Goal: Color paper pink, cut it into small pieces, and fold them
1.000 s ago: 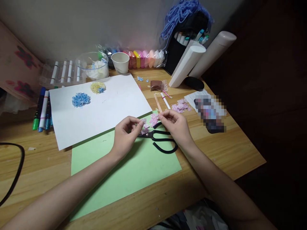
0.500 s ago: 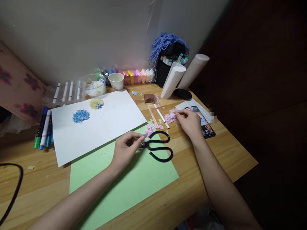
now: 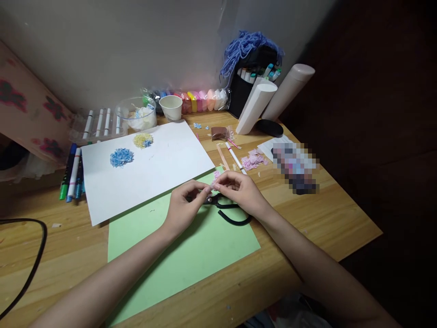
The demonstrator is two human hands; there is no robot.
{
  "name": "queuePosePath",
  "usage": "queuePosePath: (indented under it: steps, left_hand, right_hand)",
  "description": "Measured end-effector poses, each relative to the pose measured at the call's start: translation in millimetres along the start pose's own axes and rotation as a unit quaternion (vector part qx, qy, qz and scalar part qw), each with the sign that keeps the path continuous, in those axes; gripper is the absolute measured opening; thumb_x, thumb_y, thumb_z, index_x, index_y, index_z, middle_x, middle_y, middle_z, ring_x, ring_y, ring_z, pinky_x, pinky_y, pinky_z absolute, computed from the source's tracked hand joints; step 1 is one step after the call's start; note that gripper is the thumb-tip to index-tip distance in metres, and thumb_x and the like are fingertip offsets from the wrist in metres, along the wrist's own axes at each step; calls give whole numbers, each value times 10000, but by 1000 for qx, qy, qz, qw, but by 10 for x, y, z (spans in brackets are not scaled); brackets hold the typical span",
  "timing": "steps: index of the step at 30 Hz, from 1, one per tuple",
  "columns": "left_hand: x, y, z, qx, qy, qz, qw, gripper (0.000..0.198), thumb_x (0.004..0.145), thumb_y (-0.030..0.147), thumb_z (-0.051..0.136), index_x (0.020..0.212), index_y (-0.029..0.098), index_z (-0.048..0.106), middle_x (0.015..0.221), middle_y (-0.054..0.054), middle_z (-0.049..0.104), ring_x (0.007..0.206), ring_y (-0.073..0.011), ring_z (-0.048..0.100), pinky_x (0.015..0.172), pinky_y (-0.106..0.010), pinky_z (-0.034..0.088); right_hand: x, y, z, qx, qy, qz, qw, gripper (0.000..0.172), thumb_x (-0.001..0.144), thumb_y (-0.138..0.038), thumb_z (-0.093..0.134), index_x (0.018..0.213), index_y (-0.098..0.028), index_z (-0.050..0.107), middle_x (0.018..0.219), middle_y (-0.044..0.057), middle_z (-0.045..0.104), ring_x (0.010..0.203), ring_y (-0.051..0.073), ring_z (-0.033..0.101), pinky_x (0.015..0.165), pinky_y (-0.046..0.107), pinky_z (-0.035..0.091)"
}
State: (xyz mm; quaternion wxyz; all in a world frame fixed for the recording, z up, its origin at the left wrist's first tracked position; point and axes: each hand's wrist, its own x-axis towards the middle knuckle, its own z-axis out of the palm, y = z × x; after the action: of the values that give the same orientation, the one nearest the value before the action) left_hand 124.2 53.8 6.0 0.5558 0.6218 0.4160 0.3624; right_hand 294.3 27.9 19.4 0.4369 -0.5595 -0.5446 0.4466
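Note:
My left hand (image 3: 186, 202) is closed in a pinch on a small pale pink paper piece (image 3: 213, 186). The fingertips of my right hand (image 3: 241, 191) pinch at the same spot, touching or nearly touching the left ones. Just beneath both hands lie black-handled scissors (image 3: 235, 222), partly hidden. A striped pink paper scrap (image 3: 216, 174) shows behind the fingers, and a pile of pink paper pieces (image 3: 254, 159) sits farther right. On the white sheet (image 3: 164, 155) are a blue paper cluster (image 3: 122, 157) and a yellow one (image 3: 142, 140) with some blue at its edge.
Green paper (image 3: 170, 269) lies under the white sheet. Markers (image 3: 72, 175), a clear bowl (image 3: 138, 116), a paper cup (image 3: 171, 108) and bagged coloured clay (image 3: 205, 100) stand behind. At right are a white bottle (image 3: 257, 109), a black pen holder (image 3: 237, 93) and a blurred phone (image 3: 295, 168).
My right hand has left the pink pile and come leftward to meet my left hand's fingertips over the scissors. The view has shifted slightly.

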Motion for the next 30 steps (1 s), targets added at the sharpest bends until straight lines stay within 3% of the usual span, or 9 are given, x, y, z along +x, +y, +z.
queuePosePath:
  steps: [5, 11, 30]
  left_hand:
    - [-5, -6, -6, -13, -12, 3, 1000, 222, 834, 362, 628, 795, 155, 699, 765, -70, 699, 690, -162, 642, 635, -271, 523]
    - [-4, 10, 6, 2, -11, 10, 1000, 177, 811, 324, 647, 808, 155, 698, 768, -71, 687, 669, -159, 633, 615, -280, 512]
    - [-4, -11, 7, 28, 1, 15, 999, 152, 809, 284, 622, 746, 148, 651, 619, -9, 570, 532, -90, 445, 496, -229, 331]
  right_hand:
    - [38, 22, -7, 68, -21, 16, 997, 241, 749, -410, 697, 744, -181, 622, 743, 3, 636, 716, 136, 601, 683, 269, 496]
    - [23, 4, 6, 121, -31, 43, 991, 223, 732, -384, 721, 734, -185, 622, 715, -22, 612, 672, 107, 582, 662, 238, 483]
    - [31, 52, -6, 128, -31, 48, 990, 207, 705, -340, 751, 742, -184, 620, 731, -12, 605, 706, 121, 575, 697, 255, 472]
